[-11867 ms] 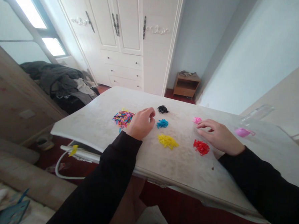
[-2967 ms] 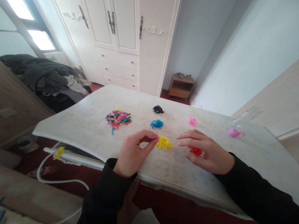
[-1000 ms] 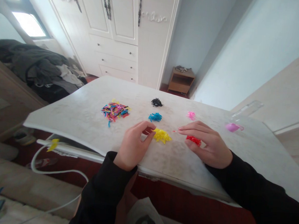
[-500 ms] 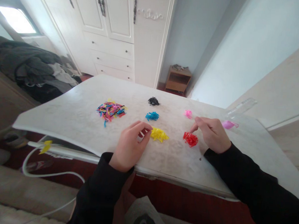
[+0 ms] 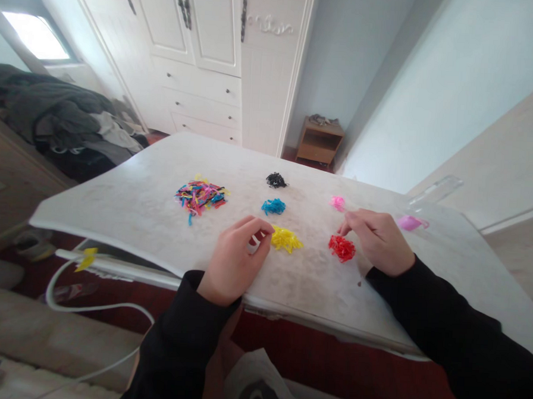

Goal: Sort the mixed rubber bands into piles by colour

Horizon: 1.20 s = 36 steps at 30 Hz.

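Observation:
Small piles of coloured bits lie on a white marbled tabletop (image 5: 150, 205): a mixed pile (image 5: 199, 195), black (image 5: 276, 180), blue (image 5: 273, 206), yellow (image 5: 286, 240), red (image 5: 342, 248) and pink (image 5: 337, 202). My left hand (image 5: 234, 260) rests just left of the yellow pile with its fingers curled into a pinch; a hint of red shows between them. My right hand (image 5: 378, 240) lies right of the red pile. Its fingers are pinched together, with the tips a little below the pink pile. What either pinch holds is too small to name.
A clear container (image 5: 437, 189) lies on its side at the table's right with a pink lid-like piece (image 5: 410, 222) by it. A white wardrobe (image 5: 220, 54), a small wooden stand (image 5: 319, 144), piled clothes (image 5: 60, 117) and a white hose (image 5: 91, 309) surround the table.
My right hand has lifted off the red pile and drawn its fingers into a pinch, moving up toward the pink pile. My left hand stays curled beside the yellow pile.

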Motion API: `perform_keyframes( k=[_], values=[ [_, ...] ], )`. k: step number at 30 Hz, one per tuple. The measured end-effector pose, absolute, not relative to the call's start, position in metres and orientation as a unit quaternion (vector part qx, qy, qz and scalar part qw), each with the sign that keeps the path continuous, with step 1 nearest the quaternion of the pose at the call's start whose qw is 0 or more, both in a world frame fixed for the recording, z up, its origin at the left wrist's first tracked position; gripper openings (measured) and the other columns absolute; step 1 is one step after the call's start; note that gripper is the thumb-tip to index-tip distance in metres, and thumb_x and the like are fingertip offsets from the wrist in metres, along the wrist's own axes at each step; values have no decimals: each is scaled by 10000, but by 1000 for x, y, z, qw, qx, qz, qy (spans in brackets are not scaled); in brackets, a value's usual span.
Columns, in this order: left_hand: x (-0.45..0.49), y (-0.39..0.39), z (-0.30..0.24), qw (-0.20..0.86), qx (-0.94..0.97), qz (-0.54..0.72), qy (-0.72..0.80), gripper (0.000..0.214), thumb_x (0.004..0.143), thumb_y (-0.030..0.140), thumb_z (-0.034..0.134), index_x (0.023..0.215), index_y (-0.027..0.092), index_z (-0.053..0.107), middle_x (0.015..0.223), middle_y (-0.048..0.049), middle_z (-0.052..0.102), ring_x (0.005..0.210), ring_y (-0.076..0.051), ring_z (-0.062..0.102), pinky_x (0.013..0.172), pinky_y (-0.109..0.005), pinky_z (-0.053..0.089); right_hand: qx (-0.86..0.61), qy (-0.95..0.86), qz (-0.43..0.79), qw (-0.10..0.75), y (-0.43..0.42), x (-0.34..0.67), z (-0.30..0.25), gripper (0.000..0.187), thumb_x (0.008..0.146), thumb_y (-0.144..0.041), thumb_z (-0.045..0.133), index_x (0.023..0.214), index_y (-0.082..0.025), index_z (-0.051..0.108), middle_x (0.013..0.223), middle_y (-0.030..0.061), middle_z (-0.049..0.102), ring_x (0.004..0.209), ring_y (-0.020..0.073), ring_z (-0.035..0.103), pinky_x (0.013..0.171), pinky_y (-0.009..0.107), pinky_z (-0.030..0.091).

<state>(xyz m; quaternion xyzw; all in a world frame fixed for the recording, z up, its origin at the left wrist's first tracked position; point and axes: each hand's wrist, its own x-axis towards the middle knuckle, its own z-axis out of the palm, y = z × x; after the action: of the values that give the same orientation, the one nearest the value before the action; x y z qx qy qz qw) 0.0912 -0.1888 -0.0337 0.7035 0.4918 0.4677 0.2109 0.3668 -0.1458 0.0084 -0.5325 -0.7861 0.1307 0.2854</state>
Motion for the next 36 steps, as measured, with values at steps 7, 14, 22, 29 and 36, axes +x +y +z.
perform_keyframes(
  k=[7,14,22,29,36],
  values=[
    [91,-190,-33,216,707,457,494,148,857,72,570,847,188,661,841,7,675,720,-106,607,668,-204,502,-503,-806,156,269,-149,363,10,466,1004,-346,429,656,-204,704,716,50,722,699,191,654,739,328,466],
    [89,-187,-34,193,694,477,504,135,855,99,572,863,192,669,817,12,701,687,-103,624,653,-205,501,-489,-814,144,277,-148,363,11,451,1003,-324,436,647,-215,692,723,39,723,709,188,657,742,320,465],
    [20,-153,-31,39,610,411,677,120,782,183,660,879,173,729,809,-28,693,645,-161,618,683,-294,513,-485,-821,136,270,-151,362,13,457,1005,-351,425,655,-223,690,706,36,710,706,196,657,721,322,466],
    [7,-142,-44,-12,629,339,699,138,822,220,636,900,160,734,898,-80,682,841,-241,651,837,-354,524,-486,-818,150,268,-152,361,12,465,1014,-369,419,669,-223,695,720,36,720,713,197,657,734,328,471],
    [11,-147,-42,-12,635,329,699,140,873,182,560,786,189,671,916,-89,663,850,-243,643,799,-350,513,-478,-822,166,261,-153,359,13,489,1017,-391,413,658,-228,702,692,44,711,677,203,649,684,335,480]
  ],
)
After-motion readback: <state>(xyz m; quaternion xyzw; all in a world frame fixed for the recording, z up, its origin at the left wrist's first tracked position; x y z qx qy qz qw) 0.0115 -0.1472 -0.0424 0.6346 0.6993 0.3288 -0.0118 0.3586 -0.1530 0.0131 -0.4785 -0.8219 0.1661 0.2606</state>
